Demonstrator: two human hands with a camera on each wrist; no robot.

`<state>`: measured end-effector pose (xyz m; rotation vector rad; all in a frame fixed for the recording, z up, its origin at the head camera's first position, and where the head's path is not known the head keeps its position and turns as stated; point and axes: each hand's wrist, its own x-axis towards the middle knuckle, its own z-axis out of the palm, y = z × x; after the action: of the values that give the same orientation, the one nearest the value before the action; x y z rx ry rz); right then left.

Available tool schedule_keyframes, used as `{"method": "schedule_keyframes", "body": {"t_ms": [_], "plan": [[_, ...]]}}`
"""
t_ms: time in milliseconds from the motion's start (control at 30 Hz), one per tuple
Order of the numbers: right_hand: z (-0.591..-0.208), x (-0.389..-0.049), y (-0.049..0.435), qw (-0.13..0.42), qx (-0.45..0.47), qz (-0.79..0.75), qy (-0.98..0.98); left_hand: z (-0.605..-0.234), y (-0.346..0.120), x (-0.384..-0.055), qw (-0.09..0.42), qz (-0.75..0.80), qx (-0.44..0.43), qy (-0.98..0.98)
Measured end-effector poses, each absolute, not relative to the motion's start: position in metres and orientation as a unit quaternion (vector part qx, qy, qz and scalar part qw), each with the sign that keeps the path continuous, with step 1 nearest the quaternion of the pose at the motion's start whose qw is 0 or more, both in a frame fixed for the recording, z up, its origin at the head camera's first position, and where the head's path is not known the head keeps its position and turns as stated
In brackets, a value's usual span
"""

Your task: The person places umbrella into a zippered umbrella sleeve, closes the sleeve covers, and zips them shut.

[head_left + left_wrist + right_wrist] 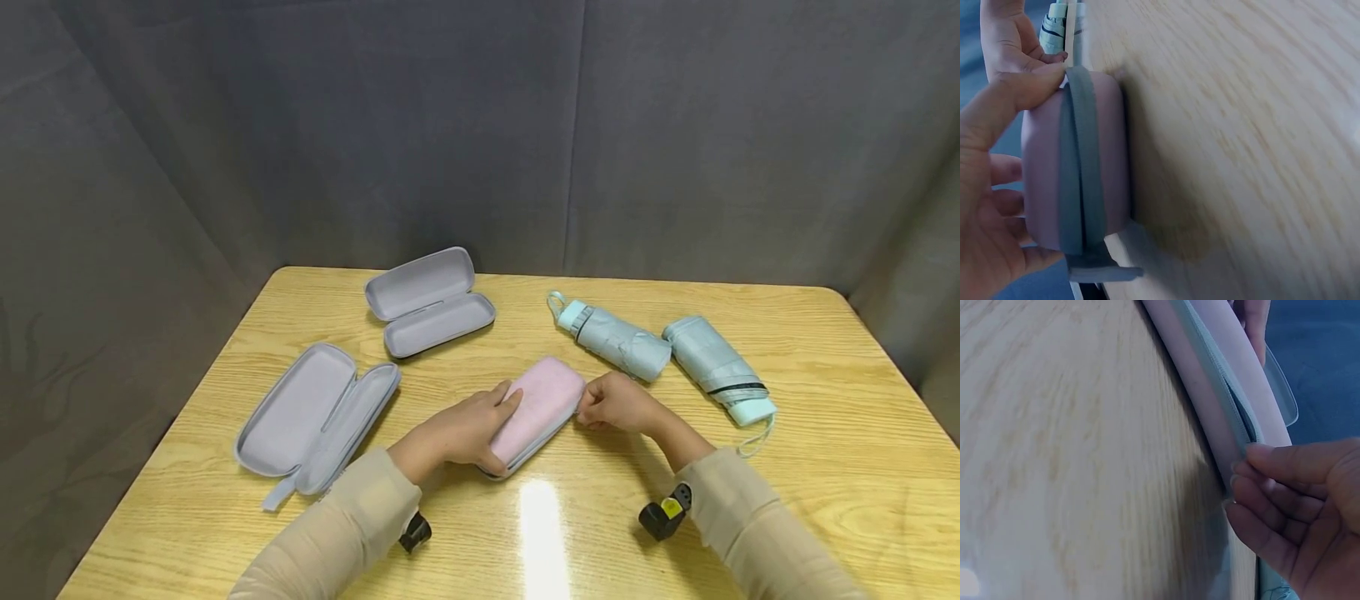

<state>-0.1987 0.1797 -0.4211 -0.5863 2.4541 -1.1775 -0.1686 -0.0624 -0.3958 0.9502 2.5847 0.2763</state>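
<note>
A pink zip-up glasses case (536, 408) with a grey zipper band lies on the wooden table, lid side up. My left hand (468, 427) grips it from the left, thumb at the near end and fingers over the top. In the left wrist view a fabric tab (1104, 273) sticks out at one end of the zipper. My right hand (618, 404) is at the case's far right end. There its thumb and forefinger pinch at the zipper (1216, 365), hiding the slider. A narrow gap shows between the zipper's edges beside those fingertips.
Left of my hands lies an open grey-lined zip case (300, 408). Behind it stands another open grey case (427, 292) with a hinged lid. Two folded light-blue umbrellas, one toward the middle (622, 340) and one farther right (712, 362), lie beyond my right hand.
</note>
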Motion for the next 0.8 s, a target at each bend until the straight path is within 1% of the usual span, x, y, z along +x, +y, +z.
{"method": "schedule_keyframes", "body": {"t_ms": [333, 800], "plan": [[-0.426, -0.200, 0.182, 0.142, -0.167, -0.419, 0.881, -0.398, -0.066, -0.165, 0.169, 0.133, 0.356, 0.909], [-0.429, -0.209, 0.182, 0.129, -0.149, -0.425, 0.884, -0.394, -0.069, -0.166, 0.167, 0.141, 0.383, 0.898]]}}
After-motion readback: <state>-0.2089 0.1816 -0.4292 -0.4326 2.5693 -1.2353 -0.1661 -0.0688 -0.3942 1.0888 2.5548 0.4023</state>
